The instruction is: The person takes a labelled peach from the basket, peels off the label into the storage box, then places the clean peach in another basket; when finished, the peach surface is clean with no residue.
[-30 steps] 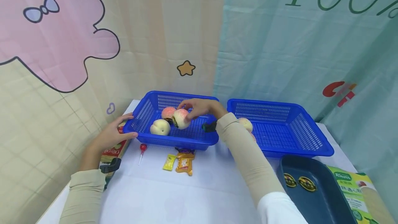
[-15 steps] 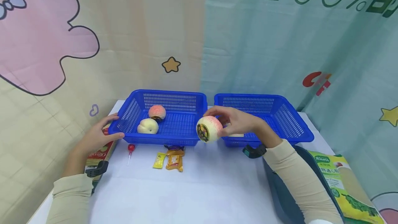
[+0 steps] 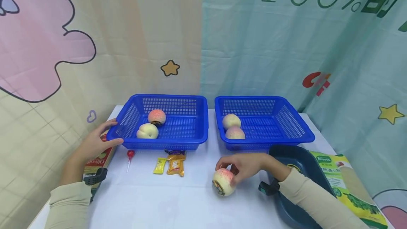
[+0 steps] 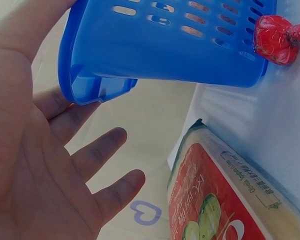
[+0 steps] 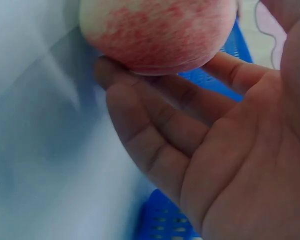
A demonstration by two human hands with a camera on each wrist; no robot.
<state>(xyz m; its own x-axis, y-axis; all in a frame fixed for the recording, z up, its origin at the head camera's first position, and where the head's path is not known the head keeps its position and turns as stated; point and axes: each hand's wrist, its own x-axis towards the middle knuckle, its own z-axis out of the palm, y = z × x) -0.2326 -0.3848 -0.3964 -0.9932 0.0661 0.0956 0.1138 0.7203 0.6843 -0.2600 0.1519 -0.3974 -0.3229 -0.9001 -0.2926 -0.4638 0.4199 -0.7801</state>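
My right hand [image 3: 245,167] holds a pink and cream peach [image 3: 223,182] with a dark sticker, low over the front of the white table; in the right wrist view its fingers [image 5: 160,125] curl against the peach [image 5: 160,32]. I cannot tell whether the peach touches the cloth. My left hand [image 3: 95,142] rests at the left corner of the left blue basket [image 3: 165,145], thumb and fingers spread and fairly straight along its rim. Inside that basket sit a red-topped peach [image 3: 157,117] and a pale peach [image 3: 147,131]. Two more peaches [image 3: 235,133] lie in the right blue basket [image 3: 270,140].
A red lollipop [image 3: 130,153], a yellow wrapped candy [image 3: 160,165] and an orange packet [image 3: 176,165] lie before the left basket. An Olivoil box [image 3: 95,165] is under the left arm. At right are a dark tray [image 3: 289,207] and a Knorr bag [image 3: 353,186].
My right hand has carried the peach out of the left basket, rightward, then down to the front of the table. The left hand stays at the basket rim. The head view has shifted.
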